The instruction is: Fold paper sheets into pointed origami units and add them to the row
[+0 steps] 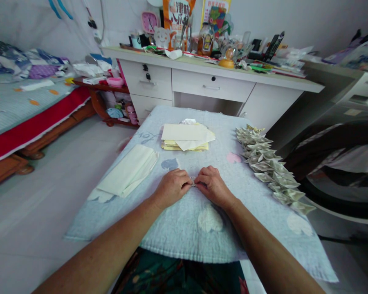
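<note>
My left hand [175, 185] and my right hand [214, 184] meet over the front middle of the cloth-covered table [174, 228]. Both are closed, fingertips pinching a small folded paper piece [193, 182] from its two sides; most of it is hidden by the fingers. Beyond my hands lies a stack of cream and yellow paper sheets [185, 132], the top ones askew. To the left, a pale folded sheet pile [130, 169] rests at a slant. Along the right side runs a row of pointed folded paper pieces [270, 163], packed close together.
A white desk [153, 81] crowded with jars and small items stands behind the table. A bed [24, 110] is at the left, with a small wooden shelf [108, 96] beside it. At the right stands a front-loading washing machine [343, 134].
</note>
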`<state>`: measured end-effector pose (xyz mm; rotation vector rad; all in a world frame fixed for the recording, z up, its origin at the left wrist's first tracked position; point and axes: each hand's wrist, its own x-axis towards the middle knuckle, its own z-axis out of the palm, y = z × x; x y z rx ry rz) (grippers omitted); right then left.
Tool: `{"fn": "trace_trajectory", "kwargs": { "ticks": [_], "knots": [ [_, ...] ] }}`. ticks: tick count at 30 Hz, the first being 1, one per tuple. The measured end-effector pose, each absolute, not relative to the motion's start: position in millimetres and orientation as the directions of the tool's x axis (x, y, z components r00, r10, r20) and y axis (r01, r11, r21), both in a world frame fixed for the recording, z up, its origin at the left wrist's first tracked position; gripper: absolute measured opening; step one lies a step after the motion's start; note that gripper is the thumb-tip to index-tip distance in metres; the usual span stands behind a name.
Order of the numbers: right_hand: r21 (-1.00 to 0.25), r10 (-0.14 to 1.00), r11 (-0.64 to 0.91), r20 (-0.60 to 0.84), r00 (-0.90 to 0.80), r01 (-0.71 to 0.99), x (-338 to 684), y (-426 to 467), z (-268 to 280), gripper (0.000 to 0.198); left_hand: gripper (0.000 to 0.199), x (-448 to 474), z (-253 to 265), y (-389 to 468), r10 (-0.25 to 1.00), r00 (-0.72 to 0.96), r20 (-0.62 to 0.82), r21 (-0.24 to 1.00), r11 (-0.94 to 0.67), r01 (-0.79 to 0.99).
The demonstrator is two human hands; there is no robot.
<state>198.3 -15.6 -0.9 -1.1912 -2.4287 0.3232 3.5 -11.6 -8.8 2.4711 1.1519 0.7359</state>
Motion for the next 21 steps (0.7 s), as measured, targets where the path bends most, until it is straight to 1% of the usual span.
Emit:
{"fn": "trace_trajectory", "kwargs": {
  "ticks": [7, 15, 18, 21],
  "knots": [
    [-0.394, 0.816, 0.575, 0.211, -0.539, 0.717, 195.4, -15.6, 0.2, 0.013, 0.009, 3.4, -7.5, -11.8, 0.821, 0.499, 0.278, 0.516, -0.566, 0.643],
    [-0.556, 0.869, 0.483, 0.211, -0.447, 0.677, 198.3, -14.2, 1.1, 0.005, 0.010, 4.5, -7.0, -9.2, 0.839, 0.488, 0.243, 0.552, -0.533, 0.641],
    [-0.575, 0.864, 0.491, 0.222, -0.453, 0.655, 199.7, -12.7, 1.1, 0.006, 0.010, 4.3, -6.5, -9.2, 0.836, 0.490, 0.248, 0.547, -0.538, 0.641],
    [-0.565, 0.864, 0.490, 0.210, -0.458, 0.664, 199.2, -11.8, 0.4, 0.008, 0.010, 4.2, -6.4, -9.1, 0.838, 0.487, 0.246, 0.548, -0.535, 0.643]
  ]
}}
